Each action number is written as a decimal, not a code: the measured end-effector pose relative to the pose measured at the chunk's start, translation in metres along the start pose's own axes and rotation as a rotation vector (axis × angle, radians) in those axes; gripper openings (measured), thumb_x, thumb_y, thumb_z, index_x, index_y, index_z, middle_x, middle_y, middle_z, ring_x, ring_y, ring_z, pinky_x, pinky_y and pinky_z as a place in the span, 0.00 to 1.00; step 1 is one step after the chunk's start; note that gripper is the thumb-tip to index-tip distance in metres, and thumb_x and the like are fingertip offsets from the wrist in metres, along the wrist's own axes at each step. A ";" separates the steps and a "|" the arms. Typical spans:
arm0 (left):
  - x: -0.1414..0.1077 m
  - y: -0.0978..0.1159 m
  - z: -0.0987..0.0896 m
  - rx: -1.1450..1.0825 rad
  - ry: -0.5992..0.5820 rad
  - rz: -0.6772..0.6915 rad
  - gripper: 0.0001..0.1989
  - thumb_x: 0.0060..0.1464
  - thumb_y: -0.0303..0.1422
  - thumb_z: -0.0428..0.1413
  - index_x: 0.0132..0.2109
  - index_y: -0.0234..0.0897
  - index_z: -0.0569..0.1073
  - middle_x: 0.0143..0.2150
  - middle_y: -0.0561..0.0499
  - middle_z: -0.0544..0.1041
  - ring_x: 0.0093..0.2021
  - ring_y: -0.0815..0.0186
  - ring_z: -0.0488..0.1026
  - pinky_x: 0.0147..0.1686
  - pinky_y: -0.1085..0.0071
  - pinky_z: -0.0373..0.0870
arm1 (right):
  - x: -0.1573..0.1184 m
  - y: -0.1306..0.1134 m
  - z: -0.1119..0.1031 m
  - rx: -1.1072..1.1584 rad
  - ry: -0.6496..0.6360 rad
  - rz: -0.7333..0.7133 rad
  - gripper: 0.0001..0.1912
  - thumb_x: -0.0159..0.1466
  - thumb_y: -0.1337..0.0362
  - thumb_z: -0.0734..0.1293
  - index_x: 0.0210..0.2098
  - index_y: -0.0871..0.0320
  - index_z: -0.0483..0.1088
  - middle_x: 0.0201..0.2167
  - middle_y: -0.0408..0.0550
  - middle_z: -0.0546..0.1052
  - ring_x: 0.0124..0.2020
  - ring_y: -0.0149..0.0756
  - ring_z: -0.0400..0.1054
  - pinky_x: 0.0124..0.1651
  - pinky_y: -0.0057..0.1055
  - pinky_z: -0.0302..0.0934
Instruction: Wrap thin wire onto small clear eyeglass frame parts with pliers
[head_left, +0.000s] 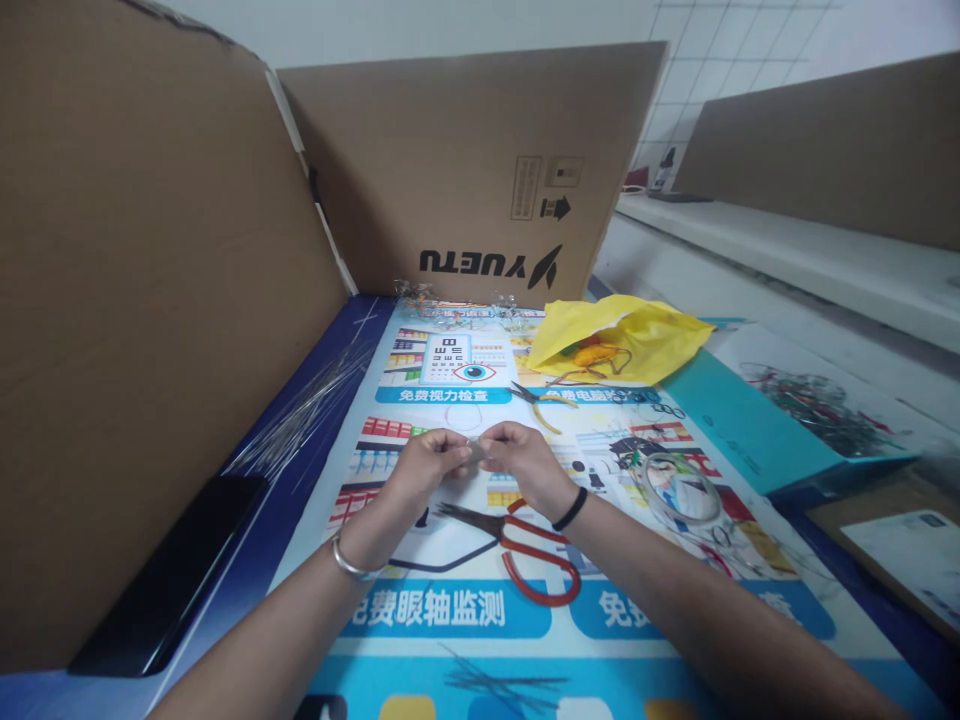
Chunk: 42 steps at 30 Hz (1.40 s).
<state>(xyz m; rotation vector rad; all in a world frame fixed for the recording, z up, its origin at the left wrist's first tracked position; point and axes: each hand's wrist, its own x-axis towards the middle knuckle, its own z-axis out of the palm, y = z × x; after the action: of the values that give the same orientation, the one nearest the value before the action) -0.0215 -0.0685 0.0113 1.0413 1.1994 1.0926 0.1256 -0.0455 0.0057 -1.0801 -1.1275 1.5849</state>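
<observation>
Near the middle of the printed mat, my left hand point(435, 462) and my right hand point(521, 460) meet fingertip to fingertip. Between them they pinch a small, pale, shiny piece point(475, 450), whose exact shape is too small to tell. A thin loop seems to rise just above it. Red-handled scissors point(517, 545) lie below my hands, blades pointing left. Beyond my hands rest pliers with yellow handles point(546, 408). Short dark wires point(502, 682) lie at the near edge.
A yellow bag point(622, 345) with orange cord sits at the back right. Beside it, a teal box point(757, 420) holds tangled wires. Clear tape roll point(681, 488) lies right, straight wires point(300, 410) left, near a black phone-like slab point(176, 575). Cardboard panels point(465, 160) stand behind and left.
</observation>
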 end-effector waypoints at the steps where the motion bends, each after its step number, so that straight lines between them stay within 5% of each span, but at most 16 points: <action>1: -0.001 0.000 0.001 -0.023 -0.001 -0.006 0.08 0.39 0.31 0.60 0.28 0.32 0.71 0.19 0.55 0.69 0.20 0.74 0.64 0.23 0.77 0.59 | 0.000 0.001 0.000 0.017 0.000 0.000 0.15 0.43 0.59 0.72 0.24 0.62 0.67 0.22 0.40 0.68 0.25 0.27 0.62 0.32 0.31 0.65; 23: -0.002 -0.004 0.002 -0.109 0.008 0.003 0.09 0.40 0.32 0.61 0.28 0.31 0.71 0.21 0.52 0.72 0.22 0.72 0.67 0.25 0.75 0.63 | -0.006 0.003 0.006 0.010 -0.046 -0.027 0.14 0.47 0.58 0.70 0.25 0.61 0.65 0.23 0.40 0.69 0.25 0.28 0.65 0.36 0.32 0.64; 26: 0.003 -0.001 -0.007 0.052 0.017 0.033 0.08 0.40 0.32 0.60 0.27 0.32 0.71 0.19 0.55 0.69 0.19 0.74 0.64 0.22 0.76 0.60 | -0.001 -0.007 -0.003 -0.157 -0.098 -0.071 0.14 0.49 0.58 0.68 0.30 0.61 0.67 0.26 0.42 0.69 0.27 0.28 0.64 0.34 0.31 0.63; 29: 0.009 0.005 -0.021 0.289 0.082 0.081 0.06 0.39 0.32 0.58 0.26 0.33 0.71 0.21 0.55 0.70 0.20 0.73 0.65 0.22 0.76 0.61 | -0.011 -0.033 -0.009 -0.588 -0.096 -0.279 0.12 0.53 0.60 0.65 0.35 0.60 0.68 0.29 0.44 0.71 0.29 0.29 0.64 0.33 0.29 0.61; 30: 0.011 0.007 -0.026 0.381 0.114 0.108 0.05 0.39 0.31 0.58 0.26 0.34 0.71 0.21 0.54 0.71 0.20 0.72 0.65 0.22 0.75 0.61 | -0.021 -0.043 -0.008 -0.768 -0.134 -0.368 0.09 0.54 0.61 0.64 0.32 0.60 0.69 0.29 0.45 0.71 0.30 0.30 0.64 0.34 0.29 0.59; 33: 0.016 0.010 -0.041 0.639 0.210 0.191 0.02 0.41 0.29 0.55 0.25 0.36 0.73 0.20 0.54 0.72 0.20 0.71 0.66 0.23 0.75 0.60 | -0.066 -0.061 0.003 -1.285 -0.516 -0.514 0.08 0.56 0.63 0.62 0.25 0.60 0.71 0.27 0.47 0.73 0.27 0.32 0.64 0.30 0.29 0.55; 37: 0.020 0.008 -0.053 0.745 0.253 0.178 0.03 0.41 0.27 0.54 0.24 0.38 0.73 0.16 0.56 0.70 0.19 0.70 0.66 0.24 0.74 0.60 | -0.121 -0.043 0.028 -1.728 -0.935 -0.486 0.05 0.52 0.71 0.65 0.21 0.61 0.71 0.19 0.50 0.72 0.21 0.33 0.63 0.23 0.28 0.49; 39: 0.021 0.006 -0.054 0.779 0.243 0.188 0.03 0.41 0.28 0.55 0.24 0.38 0.73 0.17 0.56 0.70 0.21 0.69 0.67 0.26 0.74 0.60 | -0.132 -0.027 0.037 -1.855 -1.051 -0.345 0.06 0.50 0.75 0.65 0.22 0.59 0.72 0.19 0.50 0.72 0.22 0.33 0.64 0.22 0.28 0.49; 42: 0.021 0.005 -0.053 0.885 0.236 0.238 0.03 0.41 0.28 0.55 0.24 0.38 0.73 0.20 0.54 0.73 0.25 0.67 0.68 0.29 0.73 0.60 | -0.134 -0.013 0.046 -1.870 -1.093 -0.315 0.08 0.52 0.76 0.64 0.24 0.59 0.72 0.21 0.51 0.73 0.24 0.36 0.65 0.21 0.28 0.51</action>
<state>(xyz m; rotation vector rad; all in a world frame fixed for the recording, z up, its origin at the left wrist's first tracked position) -0.0736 -0.0456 0.0080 1.7927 1.8585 0.8700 0.1146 -0.1806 0.0488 -0.7300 -3.5540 0.3178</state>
